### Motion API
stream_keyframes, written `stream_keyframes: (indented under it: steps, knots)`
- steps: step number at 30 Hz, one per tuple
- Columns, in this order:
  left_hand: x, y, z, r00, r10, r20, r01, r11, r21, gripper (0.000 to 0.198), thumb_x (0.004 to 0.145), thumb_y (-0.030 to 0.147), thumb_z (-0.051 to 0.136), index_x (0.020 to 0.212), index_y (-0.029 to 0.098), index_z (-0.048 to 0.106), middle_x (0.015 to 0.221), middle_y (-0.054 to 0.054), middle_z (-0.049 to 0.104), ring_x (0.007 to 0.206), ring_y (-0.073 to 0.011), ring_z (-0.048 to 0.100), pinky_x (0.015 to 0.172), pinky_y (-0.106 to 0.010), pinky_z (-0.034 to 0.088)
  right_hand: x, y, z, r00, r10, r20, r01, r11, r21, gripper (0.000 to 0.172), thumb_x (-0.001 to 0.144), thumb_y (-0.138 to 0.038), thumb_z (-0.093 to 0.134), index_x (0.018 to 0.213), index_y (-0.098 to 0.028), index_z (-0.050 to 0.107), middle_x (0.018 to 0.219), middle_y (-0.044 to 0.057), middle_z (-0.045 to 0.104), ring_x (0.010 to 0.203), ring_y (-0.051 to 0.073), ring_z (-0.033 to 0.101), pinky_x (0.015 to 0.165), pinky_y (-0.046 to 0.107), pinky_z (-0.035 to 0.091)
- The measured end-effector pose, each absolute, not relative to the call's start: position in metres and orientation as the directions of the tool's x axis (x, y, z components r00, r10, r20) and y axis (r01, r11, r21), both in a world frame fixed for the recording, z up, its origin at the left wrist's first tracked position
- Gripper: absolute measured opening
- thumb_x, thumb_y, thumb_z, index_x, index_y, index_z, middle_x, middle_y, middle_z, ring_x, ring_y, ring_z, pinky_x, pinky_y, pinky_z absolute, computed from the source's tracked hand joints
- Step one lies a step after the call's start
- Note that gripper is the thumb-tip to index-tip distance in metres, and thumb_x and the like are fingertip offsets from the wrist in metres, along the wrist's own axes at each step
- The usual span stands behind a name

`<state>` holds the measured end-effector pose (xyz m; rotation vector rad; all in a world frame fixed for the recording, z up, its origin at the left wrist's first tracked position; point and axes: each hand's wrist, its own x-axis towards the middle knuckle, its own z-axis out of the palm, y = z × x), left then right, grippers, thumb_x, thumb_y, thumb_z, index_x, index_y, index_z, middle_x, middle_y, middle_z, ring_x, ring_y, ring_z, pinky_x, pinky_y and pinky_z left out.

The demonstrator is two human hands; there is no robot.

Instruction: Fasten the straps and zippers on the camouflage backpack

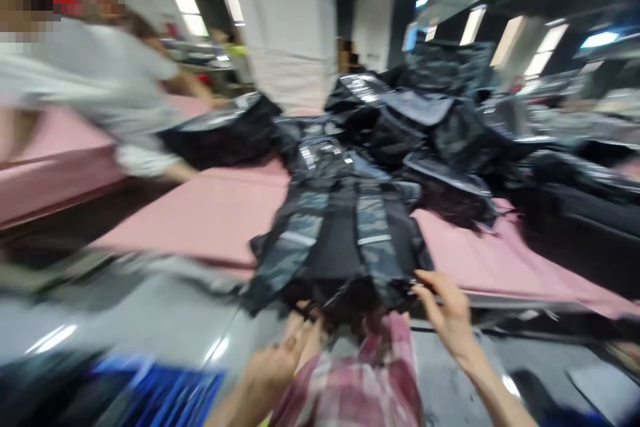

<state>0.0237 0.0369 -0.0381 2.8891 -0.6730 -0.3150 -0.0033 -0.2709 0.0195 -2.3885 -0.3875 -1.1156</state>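
Observation:
A black backpack [337, 243] lies on the pink-covered table in front of me, its two camouflage shoulder straps facing up. Each strap has a pale band across it. My right hand [447, 310] pinches the backpack's lower right corner between thumb and fingers; the small part in the pinch is blurred. At the lower left edge, my left hand [280, 360] is closed with its fingers curled on the backpack's bottom, partly smeared by motion. The backpack's near edge hangs close to my plaid clothing [350, 387].
More black bags [425, 127] are heaped behind and to the right on the pink table cover [215, 213]. At the left, a person in a white top [100, 73] reaches toward another black bag [230, 130]. A blue slatted crate [165, 390] is low at left; a white pillar [285, 20] rises behind.

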Motion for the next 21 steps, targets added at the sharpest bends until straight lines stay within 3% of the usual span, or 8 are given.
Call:
stream_keyframes:
  steps: [2,4,7,9,15,21]
  knots:
    - [0.015,0.060,-0.019,0.883,-0.429,-0.190,-0.341,-0.864,0.370,0.039,0.075,0.010,0.052,0.109,0.023,0.065,0.086,-0.003,0.071,0.069,-0.0137,0.063,0.062,-0.020,0.043,0.005,-0.272,0.019,0.686,0.038,0.727,0.463,-0.792,-0.397,0.021,0.087,-0.023,0.057,0.107,-0.018,0.059,0.092,0.006,0.066,0.077,0.016,0.062,0.069,0.029,0.048]
    - [0.013,0.067,-0.004,0.952,-0.306,0.002,-0.265,-0.822,0.504,0.021,0.086,0.019,0.048,0.083,0.022,0.069,0.078,-0.002,0.068,0.072,-0.0130,0.060,0.068,-0.021,0.041,0.017,-0.264,0.015,0.718,0.048,0.694,0.450,-0.793,-0.411,0.021,0.084,-0.027,0.061,0.103,-0.019,0.061,0.092,0.005,0.066,0.076,0.017,0.062,0.071,0.030,0.048]
    - [0.026,0.054,0.004,0.908,0.020,0.419,-0.180,-0.884,0.431,0.019,0.082,0.036,0.061,0.080,0.019,0.067,0.081,-0.006,0.064,0.082,-0.0188,0.055,0.075,-0.030,0.039,0.034,-0.234,0.013,0.699,0.156,0.698,0.543,-0.750,-0.377,0.019,0.084,-0.028,0.061,0.101,-0.020,0.061,0.093,0.005,0.066,0.080,0.018,0.062,0.076,0.031,0.049]
    - [0.038,0.043,0.002,0.830,0.076,0.552,-0.170,-0.909,0.381,0.029,0.073,0.043,0.071,0.087,0.017,0.065,0.087,-0.007,0.062,0.086,-0.0210,0.053,0.077,-0.033,0.038,0.042,-0.214,0.016,0.668,0.238,0.706,0.617,-0.707,-0.346,0.019,0.085,-0.026,0.060,0.103,-0.020,0.061,0.094,0.005,0.066,0.083,0.018,0.062,0.079,0.032,0.048]
    - [0.050,0.055,0.000,0.800,0.128,0.586,-0.092,-0.939,0.331,0.041,0.071,0.051,0.070,0.086,0.015,0.059,0.086,-0.007,0.059,0.085,-0.0215,0.052,0.077,-0.035,0.035,0.054,-0.191,0.020,0.648,0.312,0.695,0.657,-0.690,-0.303,0.021,0.085,-0.026,0.061,0.105,-0.019,0.061,0.095,0.004,0.065,0.083,0.016,0.062,0.081,0.029,0.047]
    - [0.050,0.074,-0.007,0.847,0.105,0.521,-0.063,-0.953,0.295,0.035,0.074,0.047,0.068,0.087,0.016,0.059,0.085,-0.005,0.059,0.084,-0.0206,0.053,0.078,-0.036,0.036,0.060,-0.179,0.019,0.643,0.358,0.677,0.684,-0.666,-0.298,0.020,0.086,-0.027,0.060,0.104,-0.020,0.061,0.094,0.004,0.065,0.084,0.016,0.062,0.080,0.028,0.046]
